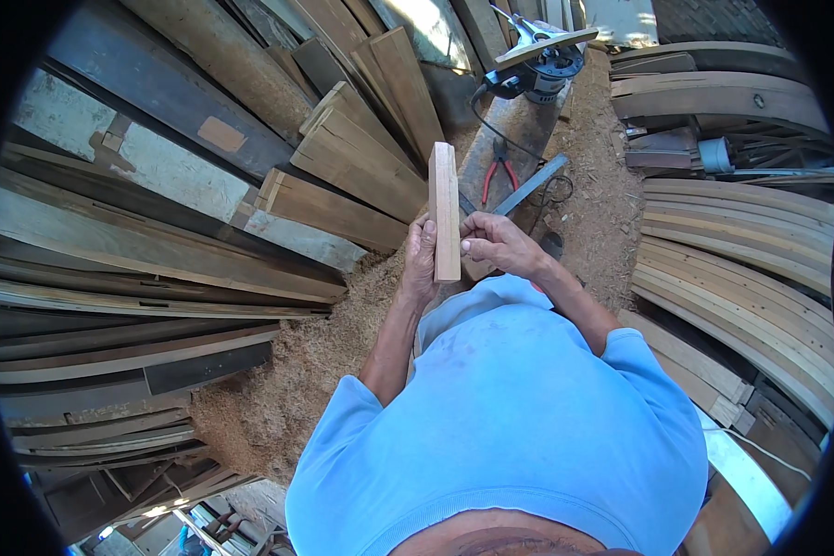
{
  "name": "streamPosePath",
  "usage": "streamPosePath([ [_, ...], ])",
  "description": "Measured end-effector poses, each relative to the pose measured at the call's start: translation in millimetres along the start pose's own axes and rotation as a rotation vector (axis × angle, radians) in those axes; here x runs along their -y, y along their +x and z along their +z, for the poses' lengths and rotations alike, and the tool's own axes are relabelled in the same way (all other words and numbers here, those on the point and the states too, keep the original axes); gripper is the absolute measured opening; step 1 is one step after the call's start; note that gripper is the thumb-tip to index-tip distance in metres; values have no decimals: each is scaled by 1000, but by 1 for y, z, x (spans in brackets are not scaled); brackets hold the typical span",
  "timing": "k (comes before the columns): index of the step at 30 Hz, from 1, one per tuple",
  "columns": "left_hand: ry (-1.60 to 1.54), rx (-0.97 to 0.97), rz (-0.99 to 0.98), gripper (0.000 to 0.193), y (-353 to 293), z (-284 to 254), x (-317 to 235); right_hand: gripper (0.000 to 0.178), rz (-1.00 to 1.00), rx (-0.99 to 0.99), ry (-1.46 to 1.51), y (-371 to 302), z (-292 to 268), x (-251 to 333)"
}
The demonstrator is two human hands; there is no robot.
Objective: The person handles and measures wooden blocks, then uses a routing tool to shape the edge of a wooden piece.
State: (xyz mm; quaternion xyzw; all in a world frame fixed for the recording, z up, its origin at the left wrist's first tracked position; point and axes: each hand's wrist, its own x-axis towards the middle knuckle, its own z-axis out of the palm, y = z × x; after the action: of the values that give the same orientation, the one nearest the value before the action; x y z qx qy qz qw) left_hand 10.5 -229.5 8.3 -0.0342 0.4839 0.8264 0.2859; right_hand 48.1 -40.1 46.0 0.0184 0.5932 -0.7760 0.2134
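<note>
While the grip of the left hand point(419, 252) is closed on the wooden block point(446, 211), between both hands, the right hand point(506, 246), curled, flanks its right side, hold unclear; beyond the block, rightward: red-handled pliers point(500, 160), corded power tool point(547, 76).

Power tool point(549, 76) and red-handled pliers point(500, 163) on narrow bench point(530, 117)

We see sawdust point(593, 195) over the floor point(287, 398) on both sides of the narrow bench point(528, 120). Left of it we find crowded boards point(185, 246) and a brightly lit panel point(431, 32); right of it, stacked planks point(732, 301).
</note>
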Motion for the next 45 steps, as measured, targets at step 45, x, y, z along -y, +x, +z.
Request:
streamPosePath([
  [45,-57,-160,-98,53,7,-21,3,48,427,-399,-828,20,-68,-96],
])
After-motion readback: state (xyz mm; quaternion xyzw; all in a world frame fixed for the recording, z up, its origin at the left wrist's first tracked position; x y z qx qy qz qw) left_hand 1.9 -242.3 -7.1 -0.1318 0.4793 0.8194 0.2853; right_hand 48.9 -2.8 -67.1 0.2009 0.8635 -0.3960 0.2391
